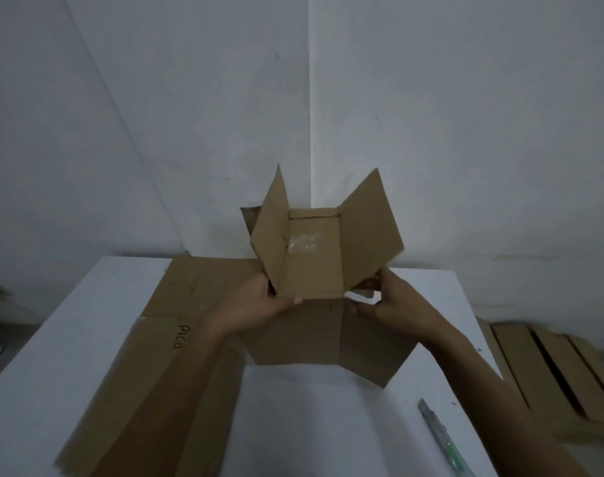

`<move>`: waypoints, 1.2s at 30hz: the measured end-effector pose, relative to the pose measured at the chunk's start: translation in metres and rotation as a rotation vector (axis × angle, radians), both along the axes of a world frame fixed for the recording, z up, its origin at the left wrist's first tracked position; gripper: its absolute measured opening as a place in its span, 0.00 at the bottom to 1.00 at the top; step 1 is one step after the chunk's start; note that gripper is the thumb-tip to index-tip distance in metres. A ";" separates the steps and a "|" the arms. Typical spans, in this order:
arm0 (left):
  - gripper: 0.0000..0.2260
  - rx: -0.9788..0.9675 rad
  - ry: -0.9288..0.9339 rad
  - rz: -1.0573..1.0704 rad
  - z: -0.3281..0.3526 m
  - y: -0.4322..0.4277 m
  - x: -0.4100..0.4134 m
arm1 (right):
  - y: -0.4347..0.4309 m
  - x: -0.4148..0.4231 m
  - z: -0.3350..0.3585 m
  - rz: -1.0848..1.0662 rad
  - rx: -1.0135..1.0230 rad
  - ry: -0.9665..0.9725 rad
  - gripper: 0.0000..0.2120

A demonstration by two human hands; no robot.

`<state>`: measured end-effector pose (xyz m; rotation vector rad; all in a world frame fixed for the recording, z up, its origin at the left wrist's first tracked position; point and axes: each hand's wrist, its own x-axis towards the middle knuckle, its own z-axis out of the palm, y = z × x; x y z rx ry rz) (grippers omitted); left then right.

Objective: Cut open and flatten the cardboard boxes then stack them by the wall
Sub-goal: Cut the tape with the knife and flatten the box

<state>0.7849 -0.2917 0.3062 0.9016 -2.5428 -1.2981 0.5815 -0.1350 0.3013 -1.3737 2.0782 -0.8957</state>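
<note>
You hold a half-unfolded brown cardboard box (314, 256) above the far middle of the white table (311, 425), with its flaps splayed up towards the corner of the white wall (465, 132). Your left hand (259, 308) grips its near left edge, fingers curled under. Your right hand (393, 304) pinches its right side, thumb towards you. A flattened brown cardboard sheet (149, 373) lies on the table's left. A grey-green utility knife (438, 432) lies near right. Flat brown cardboard pieces (551, 380) lie on the floor, right.
</note>
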 end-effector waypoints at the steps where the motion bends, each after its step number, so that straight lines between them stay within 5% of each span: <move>1: 0.07 -0.015 0.034 0.062 -0.004 -0.003 -0.002 | -0.003 -0.001 0.005 0.024 -0.024 0.003 0.28; 4: 0.08 -0.034 0.051 0.162 -0.001 -0.010 -0.007 | -0.011 -0.008 0.018 0.062 -0.048 -0.030 0.28; 10: 0.17 -0.029 0.046 0.196 -0.038 -0.027 -0.022 | -0.034 -0.019 -0.015 -0.017 0.070 -0.004 0.09; 17: 0.13 -0.213 0.134 0.429 -0.078 -0.063 -0.042 | -0.033 -0.042 -0.069 -0.465 -0.064 -0.284 0.19; 19: 0.09 -0.297 0.050 0.494 -0.101 -0.076 -0.029 | -0.023 -0.042 -0.086 -0.579 -0.110 -0.413 0.24; 21: 0.18 -0.333 -0.116 0.575 -0.127 -0.080 -0.013 | -0.010 -0.035 -0.113 -0.641 -0.067 -0.495 0.26; 24: 0.27 -0.086 -0.173 0.530 -0.166 -0.072 0.013 | 0.007 -0.017 -0.159 -0.575 0.131 -0.601 0.18; 30: 0.16 0.405 -0.213 0.426 -0.227 -0.029 0.059 | 0.032 0.025 -0.215 -0.590 0.319 -0.555 0.12; 36: 0.24 0.396 -0.363 0.458 -0.246 -0.018 0.064 | 0.052 0.045 -0.257 -0.754 0.565 -0.374 0.34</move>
